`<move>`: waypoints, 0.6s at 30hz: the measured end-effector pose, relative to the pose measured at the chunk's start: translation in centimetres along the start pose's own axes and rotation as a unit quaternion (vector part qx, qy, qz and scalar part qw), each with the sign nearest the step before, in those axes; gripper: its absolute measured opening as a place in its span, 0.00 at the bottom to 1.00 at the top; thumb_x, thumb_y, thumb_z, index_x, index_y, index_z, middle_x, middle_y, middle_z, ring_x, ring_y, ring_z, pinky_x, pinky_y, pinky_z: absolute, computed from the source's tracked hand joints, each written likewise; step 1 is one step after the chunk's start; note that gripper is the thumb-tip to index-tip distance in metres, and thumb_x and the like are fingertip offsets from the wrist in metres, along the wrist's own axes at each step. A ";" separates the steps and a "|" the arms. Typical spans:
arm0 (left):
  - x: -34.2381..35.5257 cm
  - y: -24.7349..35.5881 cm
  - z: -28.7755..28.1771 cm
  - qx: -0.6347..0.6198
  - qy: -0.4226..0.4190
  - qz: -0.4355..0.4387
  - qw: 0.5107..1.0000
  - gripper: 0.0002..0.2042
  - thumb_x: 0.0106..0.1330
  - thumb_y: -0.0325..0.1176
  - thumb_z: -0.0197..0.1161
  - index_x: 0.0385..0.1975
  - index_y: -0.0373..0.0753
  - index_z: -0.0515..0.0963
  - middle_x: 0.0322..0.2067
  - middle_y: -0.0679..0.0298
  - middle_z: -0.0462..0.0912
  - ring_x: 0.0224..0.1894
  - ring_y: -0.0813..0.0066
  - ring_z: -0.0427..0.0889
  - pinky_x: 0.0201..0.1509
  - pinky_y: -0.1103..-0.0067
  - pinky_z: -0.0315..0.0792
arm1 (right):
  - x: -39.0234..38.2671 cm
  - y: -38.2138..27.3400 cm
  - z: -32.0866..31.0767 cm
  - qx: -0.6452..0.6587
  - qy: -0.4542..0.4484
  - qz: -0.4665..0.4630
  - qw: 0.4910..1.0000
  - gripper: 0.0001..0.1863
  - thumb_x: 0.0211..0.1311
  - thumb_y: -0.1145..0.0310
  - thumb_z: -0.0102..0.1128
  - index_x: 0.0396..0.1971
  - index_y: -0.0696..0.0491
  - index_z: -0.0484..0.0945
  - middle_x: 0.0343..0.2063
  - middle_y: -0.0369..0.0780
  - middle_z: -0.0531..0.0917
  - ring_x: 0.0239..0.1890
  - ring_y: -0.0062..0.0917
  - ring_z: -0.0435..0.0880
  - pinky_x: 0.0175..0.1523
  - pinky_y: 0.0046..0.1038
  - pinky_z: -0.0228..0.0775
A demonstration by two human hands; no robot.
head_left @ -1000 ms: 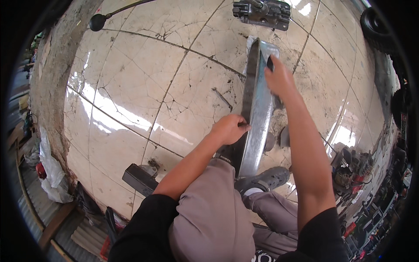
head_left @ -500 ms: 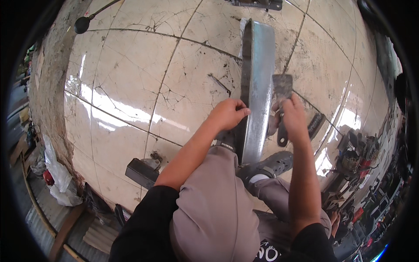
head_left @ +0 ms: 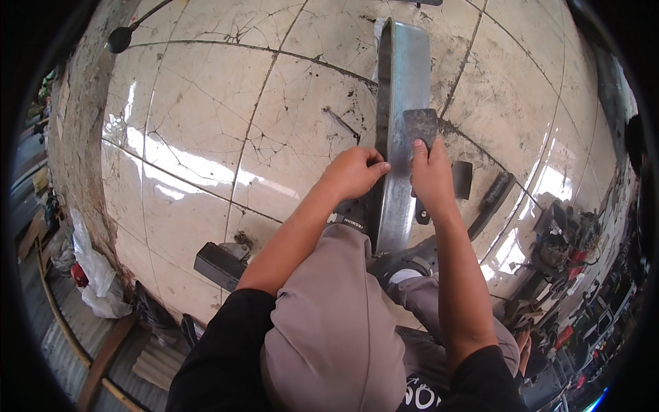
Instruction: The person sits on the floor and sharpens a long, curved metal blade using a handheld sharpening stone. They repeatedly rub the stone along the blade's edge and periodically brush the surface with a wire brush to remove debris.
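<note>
Steel beam (head_left: 399, 123) (upright) between left hand (head_left: 353, 172), right hand (head_left: 431, 175) fingers.

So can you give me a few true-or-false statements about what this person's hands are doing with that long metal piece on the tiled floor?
1. The left hand grips the edge of the long metal channel. True.
2. The right hand holds a hammer. False: it presses a small dark flat plate against the channel.
3. The channel lies on cracked pale floor tiles. True.
4. Both hands rest on the person's knees. False: both are at the channel.
5. A second dark plate lies on the floor right of the right hand. True.
</note>
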State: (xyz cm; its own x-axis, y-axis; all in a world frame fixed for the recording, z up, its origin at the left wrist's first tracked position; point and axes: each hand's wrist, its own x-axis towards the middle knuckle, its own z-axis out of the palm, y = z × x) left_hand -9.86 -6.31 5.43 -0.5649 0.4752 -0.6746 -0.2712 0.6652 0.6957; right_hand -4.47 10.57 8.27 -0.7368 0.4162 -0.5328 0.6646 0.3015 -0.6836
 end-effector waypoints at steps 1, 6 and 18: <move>0.1 0.0 0.0 -0.001 -0.001 0.002 1.000 0.17 0.64 0.47 0.66 0.42 0.40 0.85 0.37 0.54 0.87 0.43 0.58 0.85 0.48 0.68 0.76 | 0.1 0.8 0.2 -0.035 0.002 -0.024 0.999 0.16 0.76 0.59 0.46 0.38 0.60 0.65 0.23 0.47 0.77 0.19 0.34 0.79 0.23 0.37 0.70; 0.0 0.0 0.1 0.002 0.004 0.009 1.000 0.17 0.66 0.44 0.66 0.42 0.35 0.83 0.34 0.54 0.86 0.37 0.65 0.85 0.45 0.71 0.75 | -0.2 -0.5 -0.3 0.020 -0.013 0.033 0.999 0.17 0.76 0.59 0.46 0.38 0.60 0.66 0.22 0.46 0.76 0.17 0.31 0.78 0.23 0.35 0.70; 0.3 0.1 -0.2 -0.001 -0.013 -0.007 1.000 0.17 0.64 0.47 0.65 0.42 0.41 0.84 0.39 0.54 0.87 0.44 0.57 0.85 0.49 0.67 0.76 | -0.4 -0.8 -0.7 0.036 -0.023 0.050 0.998 0.16 0.75 0.60 0.47 0.40 0.60 0.67 0.22 0.44 0.77 0.17 0.30 0.77 0.21 0.33 0.71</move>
State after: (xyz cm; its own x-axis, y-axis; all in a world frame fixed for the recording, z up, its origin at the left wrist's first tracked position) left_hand -10.18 -6.20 5.34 -0.5402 0.4807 -0.6907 -0.2800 0.6713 0.6862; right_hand -4.59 10.80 9.39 -0.6727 0.4006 -0.6221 0.7264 0.1976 -0.6582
